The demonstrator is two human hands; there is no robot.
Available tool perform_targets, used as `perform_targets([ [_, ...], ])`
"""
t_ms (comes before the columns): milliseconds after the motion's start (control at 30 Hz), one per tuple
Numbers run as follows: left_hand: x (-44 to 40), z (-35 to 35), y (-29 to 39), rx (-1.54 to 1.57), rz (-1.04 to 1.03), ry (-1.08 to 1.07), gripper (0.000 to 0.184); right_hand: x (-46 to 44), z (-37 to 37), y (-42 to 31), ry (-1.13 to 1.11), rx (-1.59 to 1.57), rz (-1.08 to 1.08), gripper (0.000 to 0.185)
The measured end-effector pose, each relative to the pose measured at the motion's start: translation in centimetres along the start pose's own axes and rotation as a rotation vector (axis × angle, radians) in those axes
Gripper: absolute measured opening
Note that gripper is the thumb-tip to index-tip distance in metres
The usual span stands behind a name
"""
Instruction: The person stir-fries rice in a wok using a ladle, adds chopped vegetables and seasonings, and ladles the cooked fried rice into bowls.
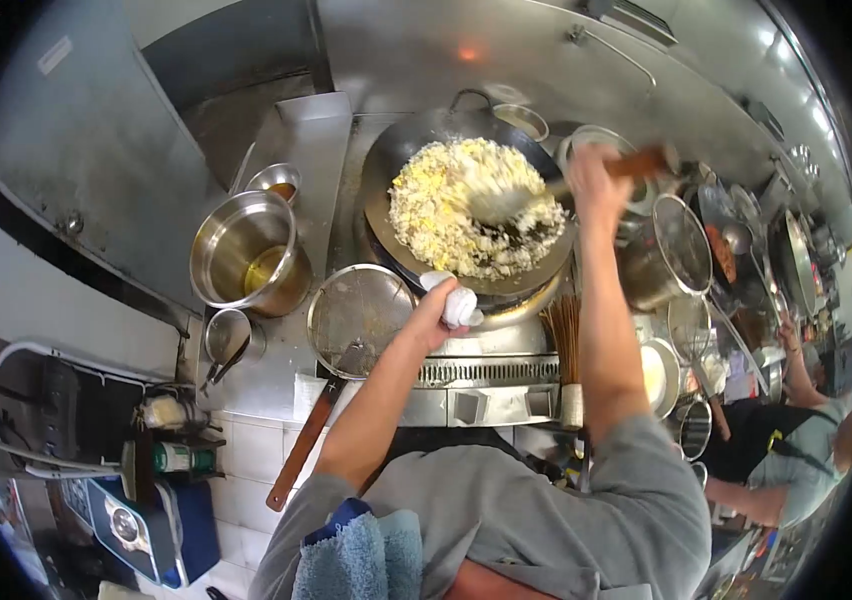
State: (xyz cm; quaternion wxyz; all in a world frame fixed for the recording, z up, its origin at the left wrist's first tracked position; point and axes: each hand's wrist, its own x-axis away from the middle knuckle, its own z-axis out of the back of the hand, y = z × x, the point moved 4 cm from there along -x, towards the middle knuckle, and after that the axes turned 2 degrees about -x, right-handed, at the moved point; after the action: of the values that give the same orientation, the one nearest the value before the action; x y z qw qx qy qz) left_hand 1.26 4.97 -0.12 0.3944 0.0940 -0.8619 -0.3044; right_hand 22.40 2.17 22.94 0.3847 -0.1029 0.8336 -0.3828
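At the stove (491, 345), I see rice (431, 228) and egg (418, 188) in the wok (379, 190), looks mostly mixed, none dished out. Right hand (598, 183) grips the ladle (502, 206), blurred; left hand (430, 318) clenches white cloth (459, 306) by the rim.

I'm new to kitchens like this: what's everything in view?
wok: 1, dark, centre
food: 1 heap, white and yellow, in wok
ladle: 1, silver and brown, at wok
cloth: 1, white, left hand
large pot: 1, silver, left
strainer: 1, silver, front left
stick brush: 1, brown, front right
towel: 1, blue, left shoulder
other person: 1, grey top, far right
other cookware: many, mostly silver, both sides
left hand: 1, bare, holding cloth
right hand: 1, bare, holding ladle
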Motion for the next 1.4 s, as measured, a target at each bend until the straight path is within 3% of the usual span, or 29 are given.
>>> perform_targets([
  [33, 0.2, 0.0, -0.8, 0.019, 0.014, -0.001, 0.029, -3.7, 0.8, 1.4, 0.039, 0.03, 0.079, 0.027],
  [67, 0.4, 0.2, -1.1, 0.033, 0.017, 0.001, 0.029, -5.6, -1.7, -1.2, -0.078, -0.067, 0.023, 0.024],
  [200, -0.2, 0.3, -0.2, 0.081, -0.003, 0.015, 0.026, -10.6, -5.3, -8.8, -0.198, -0.074, 0.159, 0.027],
  [267, 0.0, 0.4, -0.1, 0.134, -0.026, 0.022, 0.025, -10.1, -3.3, -2.8, 0.063, 0.114, 0.165, 0.025],
  [300, 0.1, 0.1, -0.4, 0.168, -0.04, 0.019, 0.024, -10.7, -1.2, 4.8, 0.107, 0.147, 0.117, 0.024],
  [333, 0.3, 0.2, -0.5, 0.167, -0.005, 0.011, 0.024, -10.3, -1.8, 4.8, 0.059, -0.083, -0.111, 0.022],
  [400, 0.6, -0.2, 0.1, 0.169, 0.059, -0.008, 0.024, -10.7, -3.5, 2.9, -0.042, -0.099, -0.213, 0.019],
  [467, 0.0, -1.0, 0.9, 0.176, -0.032, 0.067, 0.02, -8.5, -5.0, -3.2, -0.078, 0.069, -0.224, 0.018],
  [500, -1.7, -0.5, 0.0, 0.17, -0.103, 0.079, 0.019, -5.7, -5.2, -4.6, -0.059, 0.119, -0.106, 0.02],
  [567, -0.1, -2.2, -3.1, 0.273, -0.161, 0.003, 0.016, -3.7, -4.7, -3.0, 0.035, 0.19, -0.018, 0.024],
  [600, 3.5, -4.0, -4.4, 0.21, -0.247, 0.101, 0.019, -5.6, -4.1, -2.6, 0.094, 0.347, 0.101, 0.024],
  [633, 7.3, -5.2, -6.5, 0.275, -0.248, 0.211, 0.02, -8.1, -3.5, -1.9, 0.035, 0.155, -0.023, 0.024],
  [700, 12.3, -6.4, -7.2, 0.286, -0.208, 0.192, 0.021, -11.0, -3.1, -4.0, -0.083, -0.068, -0.132, 0.025],
  [733, 12.9, -6.2, -7.0, 0.243, -0.16, 0.172, 0.022, -9.5, -2.8, -6.0, -0.067, -0.019, -0.11, 0.025],
  [767, 10.4, -5.6, -5.5, 0.387, -0.142, 0.165, 0.015, -5.8, -2.6, -7.5, -0.059, 0.038, -0.123, 0.024],
  [800, 8.1, -5.2, -2.9, 0.221, -0.164, 0.136, 0.01, -3.3, -2.9, -8.2, -0.063, 0.094, -0.136, 0.024],
  [833, 6.7, -4.0, -4.0, 0.247, -0.183, 0.141, 0.012, -1.8, -2.7, -6.2, -0.05, 0.208, -0.038, 0.024],
  [867, 5.6, -2.9, -6.1, 0.27, -0.188, 0.15, 0.013, -1.7, -2.7, -4.8, 0.059, 0.305, 0.021, 0.022],
  [933, 3.4, -3.2, -7.6, 0.299, -0.229, 0.126, 0.016, -5.6, -2.4, -3.2, 0.134, 0.291, -0.062, 0.023],
  [1000, 10.3, -5.1, -12.1, 0.327, -0.183, 0.242, 0.02, -9.0, -2.3, -6.3, 0.054, 0.171, -0.105, 0.023],
  [1033, 11.8, -5.6, -12.0, 0.303, -0.207, 0.184, 0.02, -8.9, -2.6, -7.9, 0.024, 0.057, -0.118, 0.021],
  [1100, 11.6, -5.2, -10.3, 0.306, -0.185, 0.122, 0.018, -5.2, -2.6, -10.8, 0.002, 0.152, -0.041, 0.021],
  [1200, 4.2, -4.2, -2.2, 0.195, -0.254, 0.035, 0.017, 1.6, -3.3, -10.5, 0.105, 0.313, 0.076, 0.019],
  [1300, 3.2, -1.7, -8.2, 0.193, -0.269, -0.022, 0.018, -0.9, -2.9, -7.7, 0.193, 0.348, 0.056, 0.02],
  [1333, 6.6, -1.8, -11.0, 0.279, -0.276, 0.081, 0.018, -2.0, -2.6, -8.3, 0.156, 0.265, 0.004, 0.02],
  [1400, 12.9, -2.8, -11.8, 0.253, -0.262, -0.012, 0.023, -3.4, -1.8, -10.6, 0.115, 0.094, -0.08, 0.02],
])
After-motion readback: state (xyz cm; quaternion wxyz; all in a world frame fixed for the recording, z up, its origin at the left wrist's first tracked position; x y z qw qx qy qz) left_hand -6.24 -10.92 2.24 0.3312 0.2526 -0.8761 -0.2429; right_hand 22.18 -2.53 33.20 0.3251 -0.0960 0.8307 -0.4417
